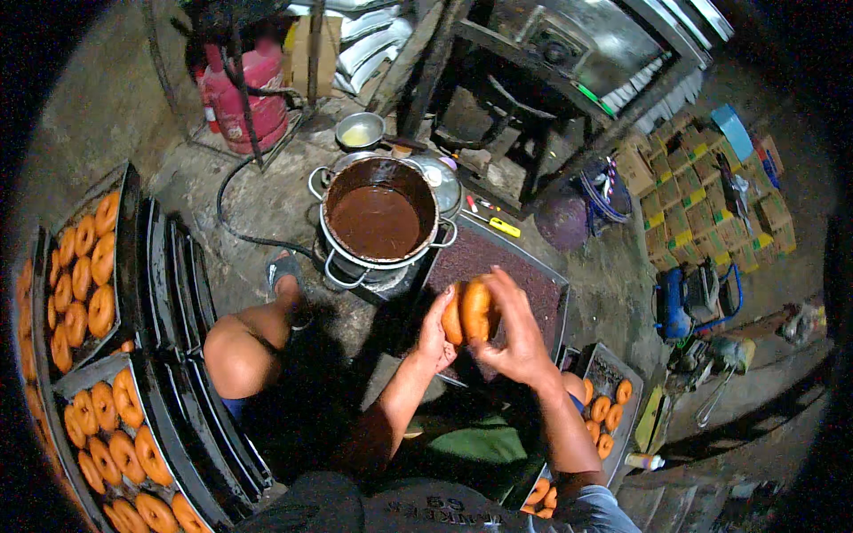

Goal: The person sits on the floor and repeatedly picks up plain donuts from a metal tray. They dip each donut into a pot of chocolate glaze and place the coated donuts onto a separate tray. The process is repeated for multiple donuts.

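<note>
Two plain golden-brown doughnuts are held upright, face to face, over a tray (559,306) of dark brown sprinkles. My left hand (432,336) is closed on the left doughnut (454,317), its thumb along the side. The right doughnut (478,305) is between the fingers and thumb of my right hand (518,336). Whether the two doughnuts touch all along their faces I cannot tell. Just beyond, to the left, stands a two-handled pot (326,219) with melted chocolate (378,222) in it, set in a larger pot on a burner.
Stacked black trays (142,391) of doughnuts rise at my left. Another doughnut tray (629,391) lies at my right. Behind the pot are a metal bowl (360,130), a lid (444,191) and a red gas cylinder (247,107). A yellow cutter (505,227) lies past the sprinkle tray.
</note>
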A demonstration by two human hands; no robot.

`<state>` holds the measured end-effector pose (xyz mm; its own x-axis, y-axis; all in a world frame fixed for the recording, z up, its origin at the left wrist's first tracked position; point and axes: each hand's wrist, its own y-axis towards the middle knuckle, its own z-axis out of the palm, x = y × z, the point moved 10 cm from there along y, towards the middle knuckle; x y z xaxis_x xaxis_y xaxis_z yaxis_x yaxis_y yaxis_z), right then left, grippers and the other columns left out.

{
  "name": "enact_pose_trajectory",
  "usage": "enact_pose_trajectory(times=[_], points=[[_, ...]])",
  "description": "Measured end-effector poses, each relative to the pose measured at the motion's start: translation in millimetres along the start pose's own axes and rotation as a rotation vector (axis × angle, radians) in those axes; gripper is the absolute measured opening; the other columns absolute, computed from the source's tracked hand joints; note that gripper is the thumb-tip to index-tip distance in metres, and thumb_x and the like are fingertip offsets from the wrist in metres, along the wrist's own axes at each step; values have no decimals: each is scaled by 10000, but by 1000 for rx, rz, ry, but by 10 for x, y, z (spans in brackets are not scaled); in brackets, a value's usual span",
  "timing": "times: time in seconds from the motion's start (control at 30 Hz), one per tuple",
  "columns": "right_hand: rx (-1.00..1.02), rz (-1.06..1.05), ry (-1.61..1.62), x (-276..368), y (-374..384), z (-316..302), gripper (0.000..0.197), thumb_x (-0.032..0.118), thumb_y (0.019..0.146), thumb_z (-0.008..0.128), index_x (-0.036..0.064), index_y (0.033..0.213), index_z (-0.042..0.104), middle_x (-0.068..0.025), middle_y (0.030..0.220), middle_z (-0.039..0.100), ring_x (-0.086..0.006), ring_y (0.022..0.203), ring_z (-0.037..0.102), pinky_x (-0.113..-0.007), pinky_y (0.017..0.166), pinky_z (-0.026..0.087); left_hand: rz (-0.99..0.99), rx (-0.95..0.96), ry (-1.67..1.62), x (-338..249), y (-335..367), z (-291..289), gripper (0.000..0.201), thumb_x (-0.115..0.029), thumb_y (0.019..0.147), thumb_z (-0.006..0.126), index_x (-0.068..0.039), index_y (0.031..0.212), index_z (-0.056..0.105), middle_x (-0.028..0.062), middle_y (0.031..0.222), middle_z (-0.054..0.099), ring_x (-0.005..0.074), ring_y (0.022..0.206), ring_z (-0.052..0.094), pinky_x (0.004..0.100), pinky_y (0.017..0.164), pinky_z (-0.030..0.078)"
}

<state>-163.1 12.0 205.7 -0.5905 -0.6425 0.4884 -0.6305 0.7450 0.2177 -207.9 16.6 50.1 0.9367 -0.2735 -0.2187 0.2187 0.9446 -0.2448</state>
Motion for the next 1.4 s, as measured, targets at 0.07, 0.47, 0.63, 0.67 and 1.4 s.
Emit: enact_pose_trajectory(times=[0.07,0.47,0.63,0.67,1.4], points=[[60,10,-99,55,-92,71,911,195,629,770,69,1426,346,-245,1468,296,-432,1317,347,-480,1094,307,-6,48,-59,183,-67,132,533,-525,954,416,-141,1317,481,74,1218,592,241,1080,609,406,956,488],[-18,324,1467,-320,-614,-28,850,287,770,652,55,1481,247,-140,1405,435,-274,1261,466,-405,1085,339,-147,83,184,474,-133,149,641,-587,932,414,-61,1287,503,122,1251,579,268,1144,570,431,979,466],[-189,275,367,-344,-520,-271,625,257,846,625,53,1398,413,-156,1295,502,-308,1174,500,-370,1030,363,-17,299,-247,296,-270,413,475,-453,966,429,-60,1201,555,106,1155,625,250,1060,612,412,942,490],[-239,293,85,-294,-501,-385,616,266,844,636,56,1385,429,-168,1268,515,-328,1152,507,-380,1021,375,-3,253,-280,263,-258,392,448,-426,970,424,-62,1193,560,117,1141,627,253,1055,616,408,936,496],[-187,72,144,251,-124,-518,864,202,664,785,62,1410,372,-170,1359,431,-337,1271,421,-416,1053,370,148,225,-188,-193,-283,477,523,-428,1004,314,-86,1381,435,100,1316,527,233,1190,535,397,1044,408]])
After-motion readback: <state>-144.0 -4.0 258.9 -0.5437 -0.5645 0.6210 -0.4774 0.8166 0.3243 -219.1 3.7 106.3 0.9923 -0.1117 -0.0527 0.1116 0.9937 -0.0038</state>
